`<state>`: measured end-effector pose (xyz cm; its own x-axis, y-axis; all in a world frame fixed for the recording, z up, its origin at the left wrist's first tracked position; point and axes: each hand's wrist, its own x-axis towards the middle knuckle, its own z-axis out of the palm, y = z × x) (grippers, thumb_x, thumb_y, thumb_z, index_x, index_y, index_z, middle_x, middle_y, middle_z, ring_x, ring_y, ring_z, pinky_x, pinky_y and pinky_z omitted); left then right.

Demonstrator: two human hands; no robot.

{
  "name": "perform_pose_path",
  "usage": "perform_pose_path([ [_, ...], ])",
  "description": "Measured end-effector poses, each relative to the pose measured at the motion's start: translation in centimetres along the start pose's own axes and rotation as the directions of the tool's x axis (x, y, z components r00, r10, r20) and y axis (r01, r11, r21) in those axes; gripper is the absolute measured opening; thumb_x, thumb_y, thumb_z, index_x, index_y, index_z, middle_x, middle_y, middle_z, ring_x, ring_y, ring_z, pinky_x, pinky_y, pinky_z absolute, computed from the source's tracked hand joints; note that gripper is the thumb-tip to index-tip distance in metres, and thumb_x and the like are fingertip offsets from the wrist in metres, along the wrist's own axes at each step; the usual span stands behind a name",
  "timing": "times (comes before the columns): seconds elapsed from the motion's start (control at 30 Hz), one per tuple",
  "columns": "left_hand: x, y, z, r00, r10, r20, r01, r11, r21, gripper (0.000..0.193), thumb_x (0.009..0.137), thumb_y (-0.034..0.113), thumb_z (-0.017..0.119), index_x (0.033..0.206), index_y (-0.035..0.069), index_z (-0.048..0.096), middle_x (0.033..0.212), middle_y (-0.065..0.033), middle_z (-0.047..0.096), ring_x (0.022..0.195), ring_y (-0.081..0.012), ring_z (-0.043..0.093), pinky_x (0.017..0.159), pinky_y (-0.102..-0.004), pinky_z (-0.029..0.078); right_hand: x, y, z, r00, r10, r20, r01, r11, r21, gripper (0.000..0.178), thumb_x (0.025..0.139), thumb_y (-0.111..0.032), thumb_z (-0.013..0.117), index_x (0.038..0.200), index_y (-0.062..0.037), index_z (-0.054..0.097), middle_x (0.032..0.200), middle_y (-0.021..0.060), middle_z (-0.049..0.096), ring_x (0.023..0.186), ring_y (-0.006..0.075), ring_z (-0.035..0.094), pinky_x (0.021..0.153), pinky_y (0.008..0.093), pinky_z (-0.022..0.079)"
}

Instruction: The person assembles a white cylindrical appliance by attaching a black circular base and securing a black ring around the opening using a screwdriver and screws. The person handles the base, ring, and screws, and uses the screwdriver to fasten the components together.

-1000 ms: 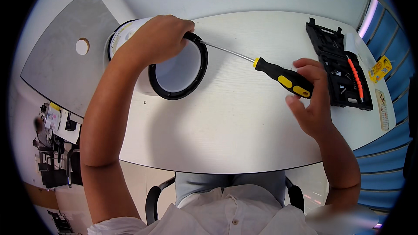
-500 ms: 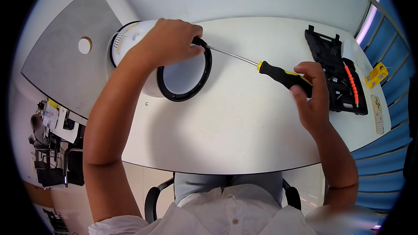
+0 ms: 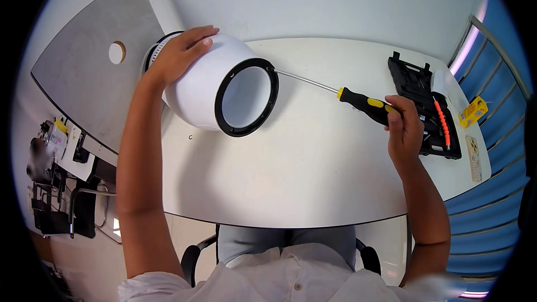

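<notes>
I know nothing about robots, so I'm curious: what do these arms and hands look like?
They're human: the left hand and right hand are bare, with no gloves, watch or cables showing. A loose white cloth sleeve ends above the left elbow, matching the white, button-front cloth shirt.

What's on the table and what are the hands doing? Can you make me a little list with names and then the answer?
Left hand: resting on the white rounded housing
Right hand: holding the screwdriver by its black and yellow handle
Screwdriver tip: at the edge of the housing's black ring
Table: white
Right side: open black tool case, orange-red flexible rod on it, small yellow box beyond
</notes>
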<state>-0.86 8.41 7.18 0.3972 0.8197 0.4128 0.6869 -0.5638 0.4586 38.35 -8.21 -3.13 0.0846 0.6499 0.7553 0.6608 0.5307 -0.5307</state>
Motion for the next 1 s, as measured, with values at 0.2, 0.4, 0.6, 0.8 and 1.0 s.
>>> perform_pose_path([
  [0.2,1.1,0.9,1.1,0.994,-0.106,-0.021,0.107,0.993,0.050,0.053,0.081,0.048,0.054,0.122,0.015,0.061,0.123,-0.0124,0.060,0.109,-0.0282,0.057,0.096,-0.0351,0.041,0.4,0.8,0.8,0.998,-0.041,0.041,0.038,0.996,0.076,0.037,0.081,-0.002,0.057,0.115,-0.0046,0.042,0.098,0.0081,0.047,0.085,0.0144,0.052,0.074,0.0251,0.046],
  [0.4,2.1,1.6,1.3,0.980,-0.198,-0.014,0.198,0.980,0.015,0.054,0.078,0.046,0.055,0.121,0.014,0.062,0.112,-0.0147,0.064,0.096,-0.0285,0.062,0.089,-0.0333,0.044,0.1,2.2,0.9,0.978,0.147,0.150,-0.194,0.902,0.386,0.041,0.083,-0.006,0.059,0.116,-0.0069,0.035,0.104,0.0106,0.047,0.088,0.0144,0.055,0.072,0.0262,0.048],
  [0.6,0.2,2.9,2.3,0.977,-0.142,-0.160,0.143,0.990,-0.008,0.049,0.082,0.041,0.053,0.118,0.008,0.058,0.110,-0.0170,0.064,0.097,-0.0291,0.061,0.089,-0.0325,0.043,-0.3,2.4,0.7,0.931,0.346,0.119,-0.365,0.851,0.377,0.038,0.094,-0.032,0.054,0.115,-0.0050,0.038,0.086,0.0064,0.054,0.063,0.0089,0.055,0.059,0.0208,0.047],
  [0.8,0.0,3.0,2.2,0.980,-0.137,-0.144,0.141,0.990,0.016,0.049,0.081,0.040,0.055,0.116,0.006,0.057,0.111,-0.0185,0.063,0.098,-0.0297,0.060,0.089,-0.0330,0.043,0.6,1.6,1.5,0.937,0.328,0.117,-0.343,0.812,0.472,0.043,0.078,0.001,0.054,0.116,-0.0073,0.035,0.100,0.0097,0.050,0.081,0.0139,0.057,0.072,0.0261,0.050],
  [1.0,-0.2,2.3,1.9,0.990,-0.044,-0.132,0.046,0.999,0.008,0.047,0.080,0.037,0.057,0.115,0.005,0.057,0.110,-0.0175,0.063,0.098,-0.0291,0.060,0.090,-0.0333,0.043,0.4,2.6,0.5,0.924,0.347,0.161,-0.383,0.825,0.415,0.042,0.091,-0.035,0.056,0.116,-0.0068,0.038,0.089,0.0067,0.054,0.077,0.0114,0.056,0.068,0.0220,0.048],
])
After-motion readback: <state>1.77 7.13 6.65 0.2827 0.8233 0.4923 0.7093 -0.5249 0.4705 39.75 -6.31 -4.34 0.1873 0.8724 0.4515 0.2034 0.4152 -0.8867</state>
